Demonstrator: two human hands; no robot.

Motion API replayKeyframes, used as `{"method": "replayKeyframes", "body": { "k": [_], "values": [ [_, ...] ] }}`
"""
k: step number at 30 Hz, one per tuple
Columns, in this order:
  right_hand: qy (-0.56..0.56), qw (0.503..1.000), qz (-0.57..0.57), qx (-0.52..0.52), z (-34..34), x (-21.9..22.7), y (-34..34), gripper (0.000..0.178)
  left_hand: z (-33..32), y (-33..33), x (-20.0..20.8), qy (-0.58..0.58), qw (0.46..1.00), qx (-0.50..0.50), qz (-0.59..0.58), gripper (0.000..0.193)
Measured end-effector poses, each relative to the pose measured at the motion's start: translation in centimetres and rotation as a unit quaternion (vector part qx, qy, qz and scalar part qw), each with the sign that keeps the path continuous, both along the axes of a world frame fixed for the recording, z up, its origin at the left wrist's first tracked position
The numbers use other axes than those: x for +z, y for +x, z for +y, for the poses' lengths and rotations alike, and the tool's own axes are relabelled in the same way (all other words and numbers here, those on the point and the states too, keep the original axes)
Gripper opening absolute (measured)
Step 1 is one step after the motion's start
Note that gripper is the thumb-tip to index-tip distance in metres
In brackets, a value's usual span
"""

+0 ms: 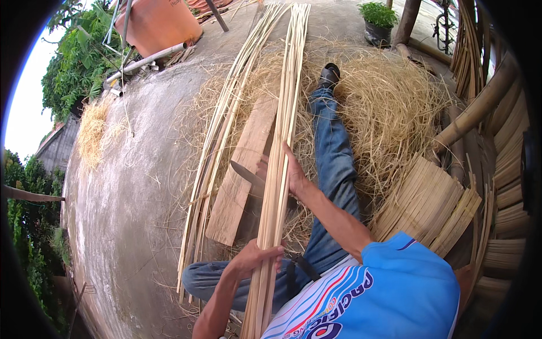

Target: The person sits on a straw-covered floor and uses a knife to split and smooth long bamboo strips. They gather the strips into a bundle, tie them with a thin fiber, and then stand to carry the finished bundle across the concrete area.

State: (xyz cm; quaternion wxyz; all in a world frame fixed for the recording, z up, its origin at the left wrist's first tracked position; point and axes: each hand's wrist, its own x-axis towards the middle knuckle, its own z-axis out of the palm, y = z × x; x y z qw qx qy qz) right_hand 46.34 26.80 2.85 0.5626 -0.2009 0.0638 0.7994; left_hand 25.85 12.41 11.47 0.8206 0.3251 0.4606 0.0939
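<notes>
A long bundle of pale bamboo strips (275,181) runs from my lap away across the ground. My left hand (257,257) is wrapped round its near part, thumb over the top. Farther along, my right hand (292,172) grips the same bundle from the right side, with fingertips showing past its left edge. A knife blade (247,173) juts out left of the bundle near those fingertips; its handle is hidden, so I cannot tell what holds it. Beneath lies a wooden plank (243,169). A looser row of strips (210,175) rests on the ground to the left.
Curly shavings (389,107) heap up beyond my stretched right leg (333,152). Flat slats (420,198) lie stacked at right, near bamboo poles (477,116). An orange tank (158,25) stands far left, a potted plant (378,25) at the far right.
</notes>
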Motion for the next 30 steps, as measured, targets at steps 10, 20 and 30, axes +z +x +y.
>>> {"method": "replayKeyframes", "body": {
  "k": [10,20,30],
  "values": [
    [0.046,0.989,-0.121,-0.073,5.4,2.5,0.2,0.038,2.1,0.6,1.8,-0.004,0.996,0.061,-0.061,0.030],
    [0.075,0.994,0.068,-0.027,4.3,-1.8,3.2,0.052,1.9,4.8,3.4,0.013,0.999,0.036,0.016,0.023],
    [0.060,0.995,0.082,-0.017,5.3,1.7,4.6,0.026,1.2,6.0,4.4,0.027,0.999,0.045,-0.012,0.042]
  ]
}}
